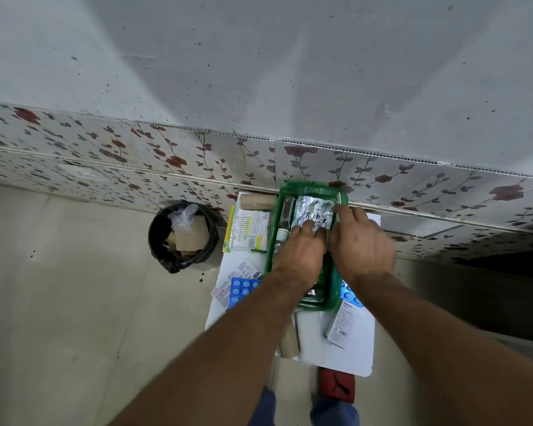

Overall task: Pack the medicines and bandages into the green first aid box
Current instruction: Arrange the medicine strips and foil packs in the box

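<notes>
The foil pill strips point(313, 212) lie in the far half of the green box point(333, 298), which stands on the small white table point(339, 358). They look light, thin, bendy and slick, best pressed flat or pinched at an edge. The left hand point(300, 252) reaches in palm down, fingers spread on the foil's near edge. The right hand point(362, 242) arches over the box's right wall, fingertips at the foil's side, clamped on nothing.
</notes>
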